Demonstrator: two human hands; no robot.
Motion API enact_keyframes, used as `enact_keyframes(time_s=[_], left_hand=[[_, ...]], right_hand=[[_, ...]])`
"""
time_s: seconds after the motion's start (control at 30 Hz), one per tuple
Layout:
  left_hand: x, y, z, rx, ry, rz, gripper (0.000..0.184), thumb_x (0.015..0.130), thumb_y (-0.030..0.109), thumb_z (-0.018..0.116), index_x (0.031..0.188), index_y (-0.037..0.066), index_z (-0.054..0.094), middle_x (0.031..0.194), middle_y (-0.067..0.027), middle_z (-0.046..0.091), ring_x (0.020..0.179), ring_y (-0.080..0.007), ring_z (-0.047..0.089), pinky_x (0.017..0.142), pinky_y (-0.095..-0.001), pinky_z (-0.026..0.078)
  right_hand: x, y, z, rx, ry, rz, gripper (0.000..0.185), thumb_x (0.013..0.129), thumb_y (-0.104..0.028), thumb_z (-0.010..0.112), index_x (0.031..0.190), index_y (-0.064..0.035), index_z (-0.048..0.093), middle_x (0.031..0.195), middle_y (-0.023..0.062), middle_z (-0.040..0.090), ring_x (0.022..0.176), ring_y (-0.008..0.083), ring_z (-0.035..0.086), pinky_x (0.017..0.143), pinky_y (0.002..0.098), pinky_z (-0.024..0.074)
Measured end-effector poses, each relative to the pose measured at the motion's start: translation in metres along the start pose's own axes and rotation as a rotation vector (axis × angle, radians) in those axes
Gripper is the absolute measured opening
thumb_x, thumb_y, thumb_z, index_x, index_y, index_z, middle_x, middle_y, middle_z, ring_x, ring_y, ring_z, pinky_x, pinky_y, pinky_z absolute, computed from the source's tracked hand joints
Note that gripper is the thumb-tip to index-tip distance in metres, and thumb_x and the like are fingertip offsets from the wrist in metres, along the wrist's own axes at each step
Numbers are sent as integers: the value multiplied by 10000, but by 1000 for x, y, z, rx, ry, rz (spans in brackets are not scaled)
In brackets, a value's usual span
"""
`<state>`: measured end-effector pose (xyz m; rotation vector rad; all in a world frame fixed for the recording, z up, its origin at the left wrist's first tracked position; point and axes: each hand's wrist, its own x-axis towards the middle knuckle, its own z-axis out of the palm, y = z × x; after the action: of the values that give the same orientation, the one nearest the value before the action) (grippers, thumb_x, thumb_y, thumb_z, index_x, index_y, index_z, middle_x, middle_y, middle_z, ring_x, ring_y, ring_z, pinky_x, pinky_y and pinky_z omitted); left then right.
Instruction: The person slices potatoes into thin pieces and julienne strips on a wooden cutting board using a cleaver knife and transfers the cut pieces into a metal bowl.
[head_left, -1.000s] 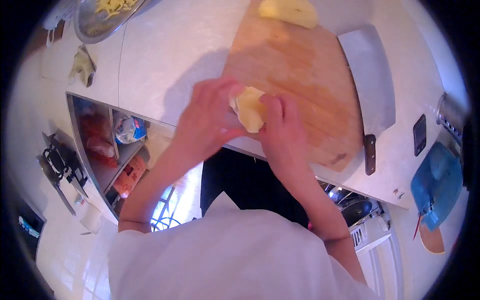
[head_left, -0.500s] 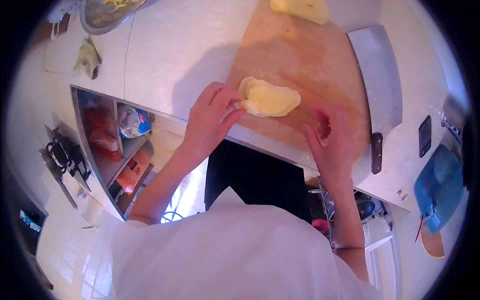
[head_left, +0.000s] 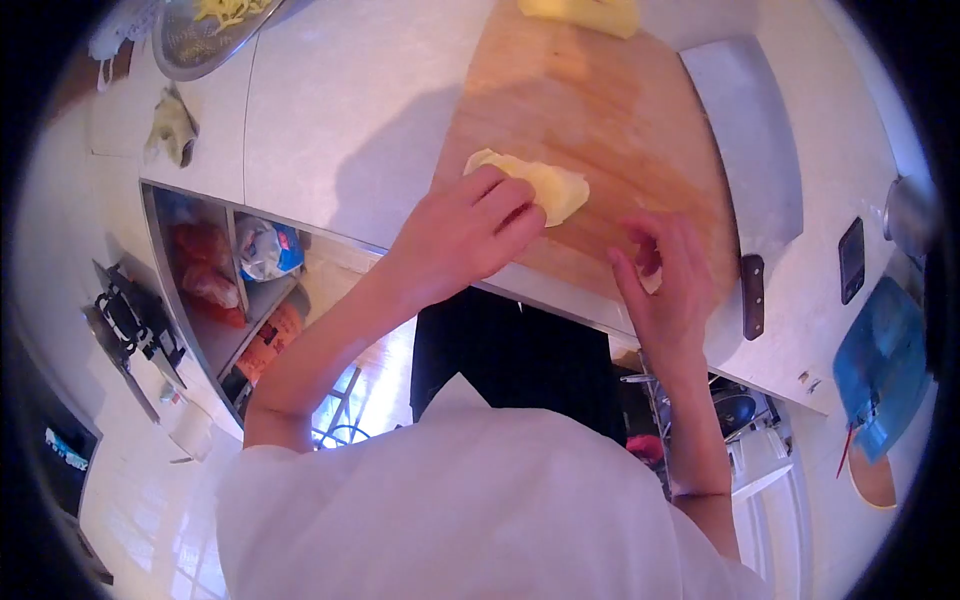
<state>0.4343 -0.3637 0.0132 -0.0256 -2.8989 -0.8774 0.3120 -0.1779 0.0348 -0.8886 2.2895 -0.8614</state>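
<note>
Pale yellow slices (head_left: 562, 192) lie in a stack near the front left edge of the wooden cutting board (head_left: 640, 140). My left hand (head_left: 470, 225) rests over the stack's near left side, its fingers bent and pressed together on the slices. To the right of them my right hand (head_left: 665, 275) hovers over the board with fingers curled and thumb apart, nothing visible in it. A larger yellow piece (head_left: 585, 12) sits at the board's far edge. The cleaver (head_left: 750, 140) lies along the board's right side, its dark handle toward me.
A metal bowl (head_left: 205, 45) with yellow shreds stands at the far left, near a crumpled cloth (head_left: 172, 128). On the right are a black phone (head_left: 851, 260) and a blue translucent object (head_left: 880, 365). Below the counter, an open cabinet (head_left: 215, 340) holds bags.
Both hands held the slices together at first; they now lie on the board. My right hand has moved right, off them. My left hand has since moved over the slices.
</note>
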Motion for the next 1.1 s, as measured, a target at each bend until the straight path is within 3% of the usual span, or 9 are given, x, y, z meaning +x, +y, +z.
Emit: enact_keyframes(time_s=[0.13, 0.33, 0.53, 0.67, 0.73, 0.83, 0.93, 1.03, 1.1], left_hand=[[-18, 1, 8, -52, 8, -111, 205, 709, 121, 688, 884, 94, 585, 894, -54, 547, 797, -222, 557, 640, -295, 489], [-41, 12, 2, -58, 38, -591, 293, 665, 54, 721, 909, 64, 559, 871, -69, 553, 801, -250, 557, 668, -340, 476], [-44, 13, 10, -24, 3, -602, 241, 685, 16, 699, 869, 58, 549, 849, -89, 563, 746, -228, 576, 638, -317, 476], [-47, 18, 9, -94, 10, -573, 244, 672, -24, 640, 875, 74, 547, 806, -85, 547, 769, -268, 551, 643, -355, 468], [-37, 21, 0, -126, 52, -516, 242, 655, -47, 621, 852, 75, 550, 800, -79, 547, 759, -267, 548, 645, -354, 470], [-2, 25, -15, -22, 240, -173, 233, 627, -12, 664, 817, 69, 556, 817, -71, 542, 765, -260, 543, 645, -340, 471], [17, 12, 11, 63, -14, -128, 296, 605, 26, 718, 861, 97, 589, 878, -74, 552, 804, -262, 556, 654, -336, 481], [16, 17, 11, -123, 42, -236, 365, 611, 115, 731, 954, 118, 605, 915, -58, 554, 865, -273, 543, 717, -372, 467], [23, 22, 1, 65, -11, -221, 398, 622, 136, 715, 1003, 163, 601, 1012, -53, 541, 921, -260, 521, 779, -374, 443]], right_hand=[[-6, 4, -4, 19, -19, 48, 284, 718, -23, 666, 983, -50, 568, 899, 94, 545, 708, 212, 569, 624, 304, 474], [-15, 28, -34, -212, 179, -25, 262, 733, 10, 640, 981, -55, 588, 941, 86, 566, 739, 204, 574, 646, 294, 478], [-20, 52, -71, -295, 323, 98, 209, 755, 21, 627, 947, -58, 601, 900, 65, 577, 768, 162, 560, 638, 272, 461], [-26, 64, -79, -334, 342, 88, 206, 756, 28, 623, 942, -59, 602, 889, 60, 579, 750, 152, 553, 616, 248, 443], [-28, 69, -79, -324, 358, 86, 202, 756, 26, 624, 938, -59, 602, 887, 58, 581, 742, 153, 551, 612, 253, 442], [-29, 68, -75, -258, 351, 92, 195, 757, 21, 624, 933, -59, 600, 887, 58, 582, 736, 157, 548, 613, 258, 442], [-25, 61, -77, -263, 367, 56, 188, 757, 18, 625, 927, -60, 600, 881, 59, 581, 733, 161, 548, 614, 256, 441], [-31, 67, -84, -312, 362, 79, 200, 761, -5, 631, 948, -65, 598, 912, 70, 578, 763, 173, 557, 640, 275, 450], [-36, 77, -89, -432, 332, 37, 237, 757, -37, 644, 986, -69, 592, 959, 86, 572, 810, 192, 561, 673, 301, 459]])
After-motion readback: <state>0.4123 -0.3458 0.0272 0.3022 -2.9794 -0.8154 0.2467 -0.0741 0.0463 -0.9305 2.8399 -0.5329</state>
